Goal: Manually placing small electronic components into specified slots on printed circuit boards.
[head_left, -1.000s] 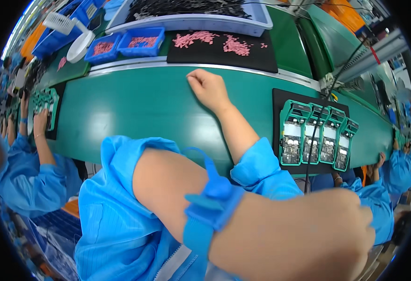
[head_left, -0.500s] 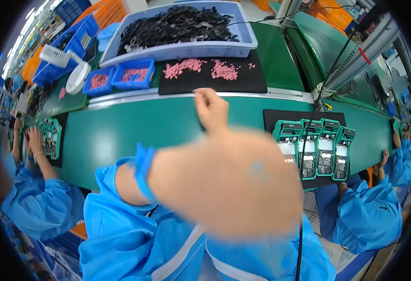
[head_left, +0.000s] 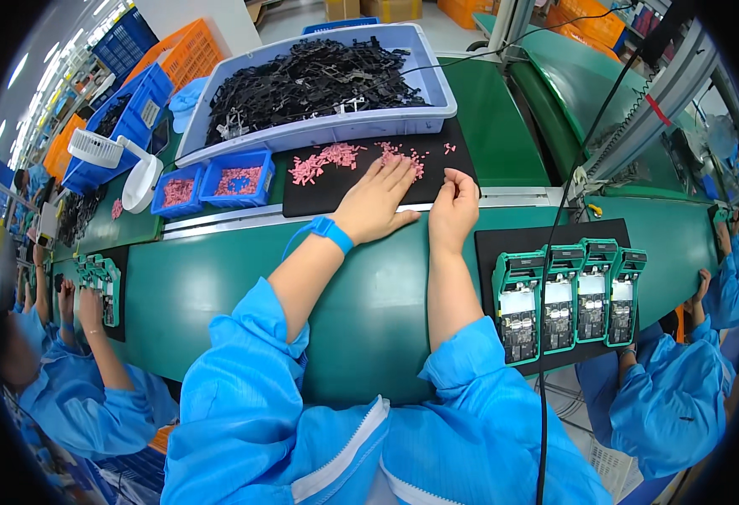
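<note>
My left hand [head_left: 376,202] lies flat on the black mat [head_left: 323,189], its fingers stretched forward over a patch of small pink pieces [head_left: 410,162]. A blue band [head_left: 332,231] circles that wrist. To its right, my right hand [head_left: 455,210] is above the mat's front edge with its fingers curled together; anything inside them is hidden. A second, looser patch of pink pieces [head_left: 325,162] spreads over the mat left of my left fingertips. A few single pink pieces [head_left: 449,148] lie just beyond my right hand.
Two small blue bins [head_left: 243,200] of pink pieces stand left of the mat. Behind is a large tub [head_left: 449,105] heaped with black parts. Green-framed device housings [head_left: 519,316] lie on a mat at right, crossed by a hanging cable [head_left: 546,278]. Co-workers [head_left: 668,391] sit on both sides.
My left hand, blurred and raised close before my body earlier, has come down onto the pink pieces. My right hand has moved right along the mat's front edge.
</note>
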A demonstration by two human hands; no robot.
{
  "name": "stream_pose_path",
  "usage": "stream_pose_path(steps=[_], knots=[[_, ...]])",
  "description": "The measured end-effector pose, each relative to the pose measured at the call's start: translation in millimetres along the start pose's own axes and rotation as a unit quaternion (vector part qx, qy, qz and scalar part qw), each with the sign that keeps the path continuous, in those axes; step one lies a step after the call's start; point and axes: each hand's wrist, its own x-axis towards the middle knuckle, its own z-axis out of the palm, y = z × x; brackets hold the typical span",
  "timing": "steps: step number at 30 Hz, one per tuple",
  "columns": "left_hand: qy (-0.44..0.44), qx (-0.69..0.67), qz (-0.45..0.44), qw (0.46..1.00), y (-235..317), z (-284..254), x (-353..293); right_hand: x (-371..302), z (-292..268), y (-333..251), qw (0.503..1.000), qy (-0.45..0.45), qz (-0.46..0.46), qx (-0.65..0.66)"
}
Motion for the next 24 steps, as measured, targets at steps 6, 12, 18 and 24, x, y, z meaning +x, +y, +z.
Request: stream_pose_path(steps=[6,12,18,24], knots=[[0.005,-0.028,0.021,0.999,2.4,-10.7,-25.1,-0.9,-0.3,1.6,0.996,-0.043,-0.038,-0.063],[0.006,-0.124,0.015,0.992,-8.6,-19.7,-39.9,-5.0,-0.2,0.9,0.988,-0.070,-0.090,-0.104],[0.055,-0.046,-0.047,0.996,-11.4,-24.2,-38.6,-16.5,3.3,-4.7,0.949,-0.130,-0.164,-0.236],[0.003,0.025,-0.074,0.997,-1.8,-11.0,-32.3,-19.8,5.4,-9.0,0.930,-0.160,-0.188,-0.272]])
